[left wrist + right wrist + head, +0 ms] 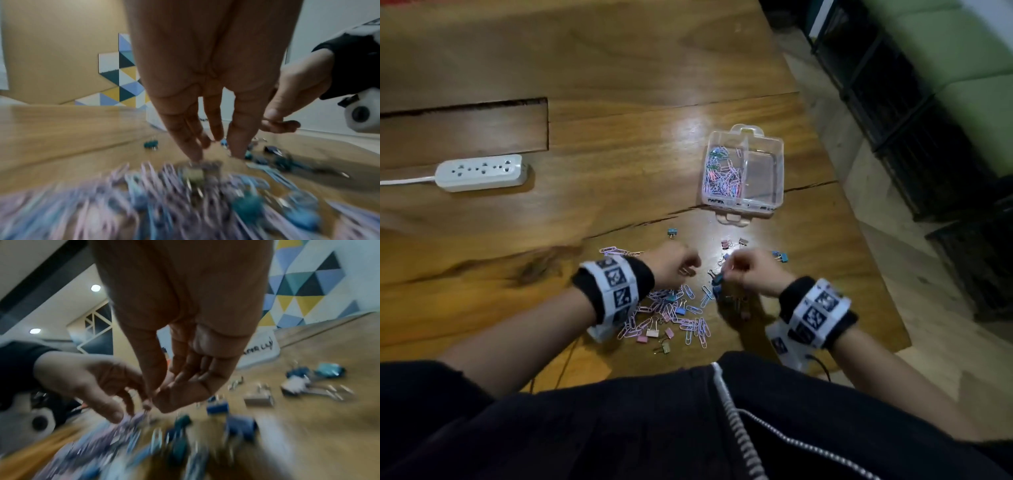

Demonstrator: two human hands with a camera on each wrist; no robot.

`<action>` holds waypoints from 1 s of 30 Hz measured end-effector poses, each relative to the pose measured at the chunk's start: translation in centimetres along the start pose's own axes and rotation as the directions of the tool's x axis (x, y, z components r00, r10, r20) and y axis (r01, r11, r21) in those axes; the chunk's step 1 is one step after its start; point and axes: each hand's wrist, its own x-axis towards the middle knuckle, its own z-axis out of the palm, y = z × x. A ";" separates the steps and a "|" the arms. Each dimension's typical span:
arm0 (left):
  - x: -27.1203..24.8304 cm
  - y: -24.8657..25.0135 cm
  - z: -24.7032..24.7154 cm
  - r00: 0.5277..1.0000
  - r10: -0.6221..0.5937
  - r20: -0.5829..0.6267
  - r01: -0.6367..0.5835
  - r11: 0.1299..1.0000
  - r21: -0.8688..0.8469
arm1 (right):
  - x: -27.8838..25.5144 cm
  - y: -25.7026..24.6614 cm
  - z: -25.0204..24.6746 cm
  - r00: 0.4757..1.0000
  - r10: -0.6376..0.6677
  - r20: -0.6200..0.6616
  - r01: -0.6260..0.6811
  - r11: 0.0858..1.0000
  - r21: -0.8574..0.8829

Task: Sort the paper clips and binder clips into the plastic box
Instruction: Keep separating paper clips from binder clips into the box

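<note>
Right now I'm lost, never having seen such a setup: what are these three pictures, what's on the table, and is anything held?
No machine here: a person works bare-handed, wearing one camera on the head and one on each wrist. The head picture looks down on both hands; the wrist pictures look along the fingers. On the wooden table lie a mixed pile of paper clips and binder clips, a plastic box with paper clips in its left compartment, and a white power strip. The left hand reaches straight-fingered into the pile. The right hand pinches a thin clip; blur hides which kind.
</note>
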 end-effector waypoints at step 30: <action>-0.4 0.8 5.3 0.976 0.063 -0.208 -0.076 0.996 -0.052 | -3.4 4.2 4.4 0.944 -0.047 -0.327 -0.149 0.823 -0.549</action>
